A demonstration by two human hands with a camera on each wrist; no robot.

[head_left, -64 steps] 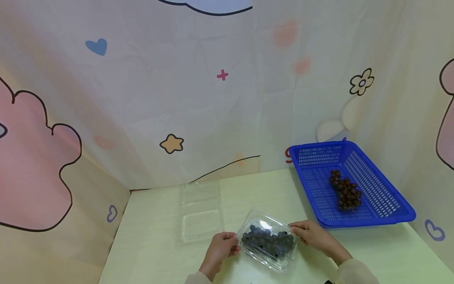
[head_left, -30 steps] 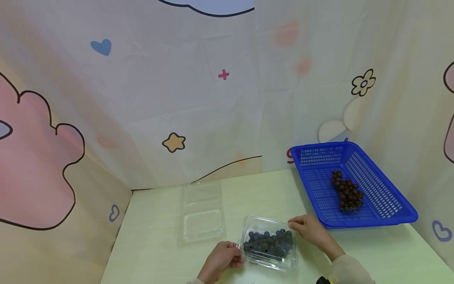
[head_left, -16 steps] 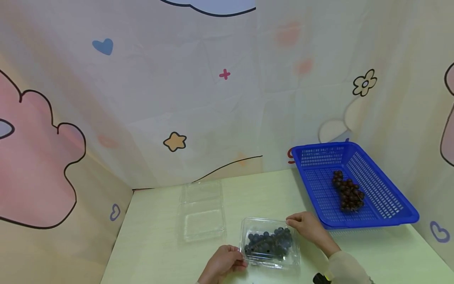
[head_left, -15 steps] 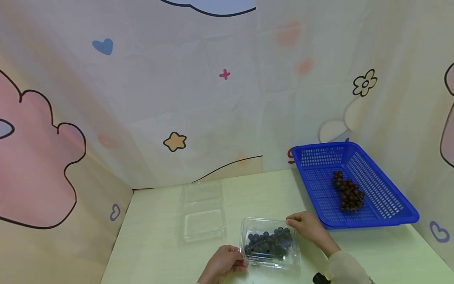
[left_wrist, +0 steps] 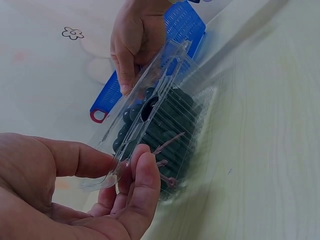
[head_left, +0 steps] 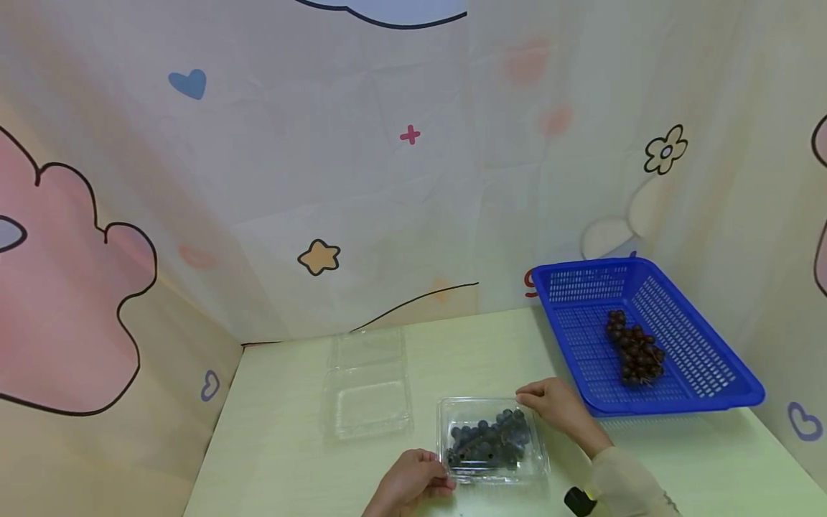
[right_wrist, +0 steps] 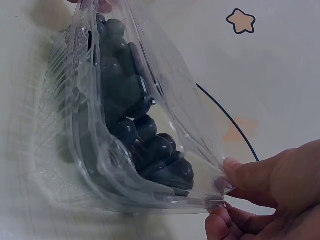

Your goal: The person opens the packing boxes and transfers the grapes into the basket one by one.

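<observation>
A clear plastic clamshell box [head_left: 468, 409] with its lid down holds a bunch of dark blue grapes [head_left: 489, 444] near the table's front. My left hand [head_left: 413, 477] pinches the front left corner of its rim between thumb and fingers, as the left wrist view shows up close. At the back right corner, my right hand [head_left: 558, 408] pinches the rim; in the right wrist view the thumb [right_wrist: 245, 172] lies on the lid side and curled fingers are beneath. Grape stems [left_wrist: 167, 145] show through the box wall in the left wrist view.
A second clear clamshell [head_left: 371, 409] lies opened flat on the pale table [head_left: 271, 431], left of the grapes. At the right stands a blue perforated basket [head_left: 575, 352] with a bunch of reddish-brown grapes [head_left: 636, 352] inside. A printed cloth [head_left: 362, 179] hangs behind.
The box has turned counterclockwise, from slanted to nearly square with the table. My right hand has shifted back and left with its corner, my left hand forward and right toward me. Both kept their grip.
</observation>
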